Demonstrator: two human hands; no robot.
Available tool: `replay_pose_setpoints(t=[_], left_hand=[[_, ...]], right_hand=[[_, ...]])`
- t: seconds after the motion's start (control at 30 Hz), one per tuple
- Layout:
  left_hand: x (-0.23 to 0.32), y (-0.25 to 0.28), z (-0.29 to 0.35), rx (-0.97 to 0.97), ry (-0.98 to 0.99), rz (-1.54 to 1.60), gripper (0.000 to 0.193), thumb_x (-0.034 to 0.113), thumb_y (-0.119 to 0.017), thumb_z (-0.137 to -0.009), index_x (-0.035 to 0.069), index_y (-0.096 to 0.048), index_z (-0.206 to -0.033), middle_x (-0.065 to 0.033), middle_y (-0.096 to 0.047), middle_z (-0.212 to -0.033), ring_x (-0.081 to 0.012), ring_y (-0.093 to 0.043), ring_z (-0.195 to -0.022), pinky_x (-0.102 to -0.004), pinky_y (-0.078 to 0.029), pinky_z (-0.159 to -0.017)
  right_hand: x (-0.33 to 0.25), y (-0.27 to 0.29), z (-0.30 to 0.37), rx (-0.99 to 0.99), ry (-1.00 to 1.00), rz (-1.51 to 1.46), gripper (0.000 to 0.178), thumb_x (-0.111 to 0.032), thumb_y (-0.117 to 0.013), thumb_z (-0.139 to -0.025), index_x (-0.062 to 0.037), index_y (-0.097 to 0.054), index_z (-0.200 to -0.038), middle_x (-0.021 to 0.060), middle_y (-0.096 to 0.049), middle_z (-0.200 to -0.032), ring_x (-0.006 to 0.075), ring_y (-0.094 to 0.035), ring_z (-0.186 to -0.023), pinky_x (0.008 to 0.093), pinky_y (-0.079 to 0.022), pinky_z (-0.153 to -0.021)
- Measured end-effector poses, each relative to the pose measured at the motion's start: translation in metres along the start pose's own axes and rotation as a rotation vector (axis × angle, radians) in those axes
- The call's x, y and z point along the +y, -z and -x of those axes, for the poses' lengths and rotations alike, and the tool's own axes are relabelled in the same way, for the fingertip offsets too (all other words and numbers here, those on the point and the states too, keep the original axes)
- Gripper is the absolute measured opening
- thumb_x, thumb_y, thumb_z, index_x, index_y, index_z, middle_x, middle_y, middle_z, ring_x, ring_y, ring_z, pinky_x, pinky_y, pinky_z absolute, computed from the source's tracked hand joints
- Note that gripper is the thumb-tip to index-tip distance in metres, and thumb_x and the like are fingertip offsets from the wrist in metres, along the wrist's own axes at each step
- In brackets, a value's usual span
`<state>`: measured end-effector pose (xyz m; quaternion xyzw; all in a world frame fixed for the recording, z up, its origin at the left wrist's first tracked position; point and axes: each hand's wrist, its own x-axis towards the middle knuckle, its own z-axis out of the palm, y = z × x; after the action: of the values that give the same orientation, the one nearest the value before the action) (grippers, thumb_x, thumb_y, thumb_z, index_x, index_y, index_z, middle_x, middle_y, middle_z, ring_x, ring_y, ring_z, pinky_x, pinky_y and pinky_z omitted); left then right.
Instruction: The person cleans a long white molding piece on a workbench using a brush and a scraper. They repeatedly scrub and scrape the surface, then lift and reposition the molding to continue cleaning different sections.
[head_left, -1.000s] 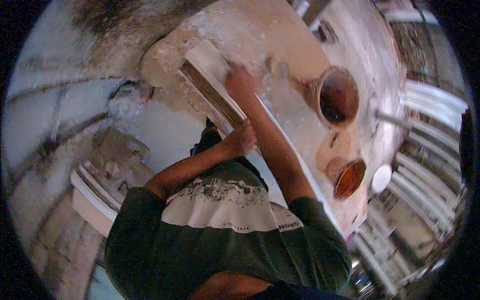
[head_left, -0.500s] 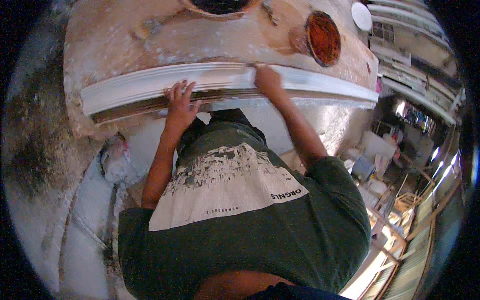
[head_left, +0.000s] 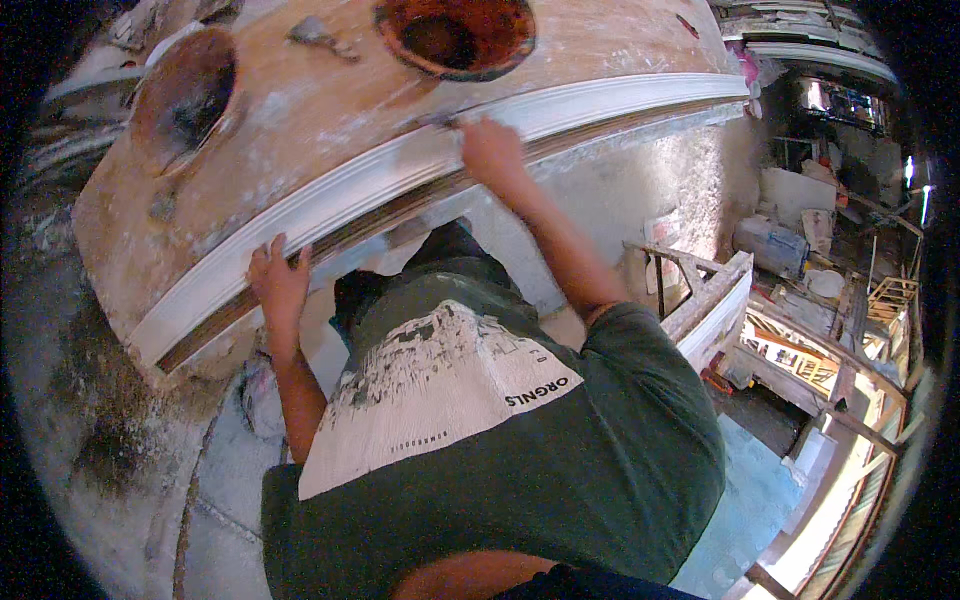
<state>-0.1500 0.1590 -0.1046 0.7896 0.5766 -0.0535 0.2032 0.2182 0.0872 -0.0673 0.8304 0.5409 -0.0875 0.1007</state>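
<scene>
A long white ribbed moulding strip (head_left: pixel 357 190) lies along the near edge of a stained wooden tabletop (head_left: pixel 300 130). Resting on its near edge is my left hand (head_left: pixel 281 285), fingers spread, gripping nothing. Further right, my right hand (head_left: pixel 492 155) is closed over the strip, slightly blurred. A small dark edge pokes out at its fingertips, too little to tell what it is. Beyond that hand stands a round bowl (head_left: pixel 515 35), reddish brown inside. A second round brown vessel (head_left: pixel 190 90) is at the far left, and a scraper-like tool (head_left: pixel 322 38) lies between them.
Under the strip's near side runs a brown wooden edge (head_left: pixel 400 215). To my right are a wooden frame (head_left: pixel 710 290), a light blue sheet (head_left: pixel 745 500), a bluish container (head_left: pixel 770 248) and cluttered boards. A stained grey floor (head_left: pixel 90 480) spreads at left.
The view has swung right and tilted, so the bowls appear further left. My right hand has moved right along the strip, from left of the reddish bowl to in front of it.
</scene>
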Motion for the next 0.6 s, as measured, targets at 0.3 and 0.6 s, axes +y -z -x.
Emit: replay_pose_setpoints(t=[0.3, 0.6], left_hand=[[0.178, -0.075, -0.006, 0.1, 0.213, -0.155, 0.072, 0.052, -0.059, -0.085, 0.005, -0.044, -0.138, -0.0237, -0.038, -0.144, -0.0396, -0.029, -0.136, -0.0628, -0.015, -0.11], [0.403, -0.105, 0.008, 0.13, 0.045, -0.023, 0.065, 0.052, -0.05, -0.092, 0.008, -0.044, -0.139, -0.018, -0.039, -0.146, -0.0377, -0.028, -0.138, -0.0606, -0.01, -0.113]], right_hand=[[0.329, 0.003, -0.068, 0.105, -0.197, -0.047, 0.024, -0.016, -0.048, -0.085, -0.0089, -0.069, -0.096, 0.0183, -0.068, -0.09, 0.0356, -0.067, -0.082, 0.0483, -0.052, -0.07], [0.468, -0.04, -0.074, 0.105, -0.138, -0.263, 0.024, -0.019, -0.051, -0.086, -0.0105, -0.067, -0.101, 0.0175, -0.067, -0.095, 0.035, -0.067, -0.089, 0.0514, -0.053, -0.073]])
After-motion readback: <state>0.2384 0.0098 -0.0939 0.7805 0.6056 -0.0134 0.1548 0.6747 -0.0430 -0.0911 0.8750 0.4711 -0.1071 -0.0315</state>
